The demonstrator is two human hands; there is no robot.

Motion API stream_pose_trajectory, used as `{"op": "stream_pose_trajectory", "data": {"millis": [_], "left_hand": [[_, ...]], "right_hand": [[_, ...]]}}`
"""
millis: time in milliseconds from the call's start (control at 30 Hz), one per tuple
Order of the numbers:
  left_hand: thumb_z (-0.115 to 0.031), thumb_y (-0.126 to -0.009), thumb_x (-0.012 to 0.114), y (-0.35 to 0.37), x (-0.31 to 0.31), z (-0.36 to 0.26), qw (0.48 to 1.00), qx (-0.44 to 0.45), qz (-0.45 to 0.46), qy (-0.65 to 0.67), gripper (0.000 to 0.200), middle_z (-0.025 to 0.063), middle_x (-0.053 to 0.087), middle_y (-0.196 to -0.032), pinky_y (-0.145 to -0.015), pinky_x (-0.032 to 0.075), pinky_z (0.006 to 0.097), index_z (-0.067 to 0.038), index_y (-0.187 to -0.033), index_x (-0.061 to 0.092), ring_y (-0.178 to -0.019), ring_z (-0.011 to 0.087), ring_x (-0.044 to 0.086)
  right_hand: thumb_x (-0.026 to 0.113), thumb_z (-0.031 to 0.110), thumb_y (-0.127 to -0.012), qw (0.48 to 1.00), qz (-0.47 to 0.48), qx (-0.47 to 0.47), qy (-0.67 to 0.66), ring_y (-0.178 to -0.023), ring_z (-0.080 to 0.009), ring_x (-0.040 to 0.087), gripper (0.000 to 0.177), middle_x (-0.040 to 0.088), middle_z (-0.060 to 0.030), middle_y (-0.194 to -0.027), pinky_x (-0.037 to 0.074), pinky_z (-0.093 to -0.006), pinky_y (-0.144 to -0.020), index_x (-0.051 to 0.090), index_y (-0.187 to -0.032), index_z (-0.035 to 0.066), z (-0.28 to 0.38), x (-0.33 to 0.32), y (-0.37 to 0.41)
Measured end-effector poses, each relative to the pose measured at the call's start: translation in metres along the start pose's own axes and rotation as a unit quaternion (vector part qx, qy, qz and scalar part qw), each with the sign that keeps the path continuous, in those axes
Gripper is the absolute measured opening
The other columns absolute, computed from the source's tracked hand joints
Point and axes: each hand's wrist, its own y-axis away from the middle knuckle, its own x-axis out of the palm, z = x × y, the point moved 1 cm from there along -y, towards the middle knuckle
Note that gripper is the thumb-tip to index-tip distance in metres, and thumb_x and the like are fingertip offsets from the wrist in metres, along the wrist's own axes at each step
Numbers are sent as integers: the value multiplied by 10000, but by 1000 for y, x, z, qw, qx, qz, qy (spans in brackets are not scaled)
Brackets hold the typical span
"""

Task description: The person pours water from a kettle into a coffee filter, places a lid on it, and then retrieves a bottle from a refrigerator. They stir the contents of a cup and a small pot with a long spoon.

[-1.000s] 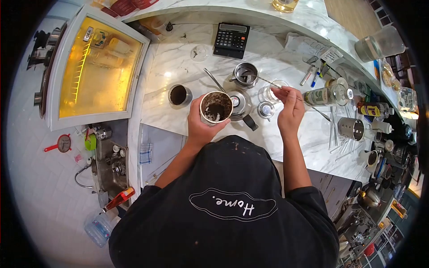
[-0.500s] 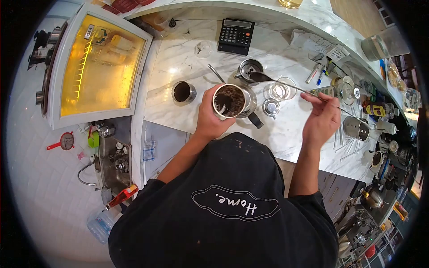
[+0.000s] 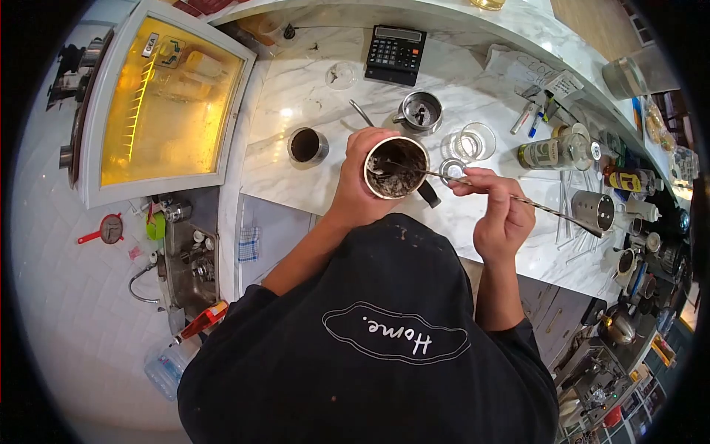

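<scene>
My left hand (image 3: 358, 179) wraps around a metal cup (image 3: 416, 154) tilted toward me, with dark, moist-looking grounds along its inner wall. In my right hand (image 3: 500, 219), the fingers pinch the twisted shaft of a long bar spoon (image 3: 551, 210). The spoon's bowl end is inside the cup, among the grounds. Partly hidden behind the cup is a vessel with a black handle (image 3: 428, 194). Beyond it on the counter stands a steel mug (image 3: 439, 111) with dark bits inside. A small metal lid-like piece (image 3: 452, 169) and a clear glass (image 3: 477, 140) lie just right of the cup.
On the marble counter (image 3: 281, 185) are a dark-filled cup (image 3: 323, 140), a calculator (image 3: 395, 55), pens (image 3: 536, 124) and a bottle (image 3: 547, 154). A perforated metal holder (image 3: 588, 209) stands at right. A lit glass-door cabinet (image 3: 170, 111) and a sink (image 3: 194, 285) are at left.
The bar spoon's bowl has moved from over the steel mug into the metal cup. My right hand came left and nearer; the cup shifted slightly right.
</scene>
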Motion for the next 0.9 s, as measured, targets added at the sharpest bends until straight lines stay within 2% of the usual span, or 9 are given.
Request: {"op": "stream_pose_trajectory", "data": {"millis": [133,233,267,333,433,533,633,733,900], "left_hand": [[-65,-618,911,-9,-2,-2,999,41,18,-8,798,119,627,-1307,-1094,406,454,-64,-1329,550,-1242,343,530],[-69,-603,911,-9,-1,-3,998,53,23,5,780,107,644,-1285,-1099,406,458,-67,-1309,578,-1244,344,534],[-71,-598,911,-10,-1,-2,998,57,21,12,774,103,650,-1275,-1101,406,459,-68,-1301,588,-1245,345,535],[-79,-601,909,-14,-4,-5,996,49,70,7,752,95,653,-1273,-1095,412,451,-71,-1288,607,-1244,339,538],[-90,-607,906,-14,-9,-7,993,25,117,22,716,92,656,-1273,-1079,427,435,-76,-1268,632,-1234,327,551],[-93,-614,901,-15,-13,-6,988,18,150,26,691,93,661,-1268,-1059,443,419,-78,-1256,647,-1216,317,570],[-96,-615,898,-10,-18,-3,987,0,158,20,686,96,668,-1254,-1048,451,415,-75,-1254,649,-1202,319,584],[-99,-612,895,-5,-21,1,988,-15,152,30,688,98,670,-1247,-1043,455,416,-68,-1252,646,-1198,325,588],[-100,-608,886,1,-21,4,986,-24,159,39,689,105,668,-1244,-1036,459,418,-61,-1251,642,-1193,329,588]], "right_hand": [[493,81,-1061,999,27,-23,-14,-742,-251,727,256,734,-152,-790,568,-462,-908,671,-950,-67,5,6,-7],[415,186,-1112,996,84,-26,-3,-794,-286,743,350,708,-157,-762,543,-494,-955,624,-958,-48,9,2,-17],[419,182,-1109,996,88,-28,-3,-787,-282,738,349,706,-158,-764,543,-493,-946,625,-954,-52,10,0,-20],[427,175,-1105,995,98,-30,-6,-773,-276,728,347,701,-159,-768,544,-491,-927,629,-945,-58,11,-2,-24],[548,40,-1025,993,116,-27,-10,-692,-231,677,170,702,-120,-794,550,-342,-698,658,-918,-33,8,-3,-29],[573,24,-1007,988,150,-13,32,-683,-222,656,149,699,-103,-796,506,-315,-624,663,-901,-29,9,-1,-29],[557,49,-1026,984,170,45,17,-680,-216,654,203,701,-96,-796,501,-321,-622,669,-881,-37,6,3,-26],[528,85,-1052,989,122,78,-31,-688,-208,655,270,699,-101,-782,496,-321,-616,683,-875,-45,-3,8,-18],[498,129,-1078,992,78,99,-13,-705,-186,693,345,694,-109,-756,512,-307,-633,694,-861,-54,-5,13,-13]]}}
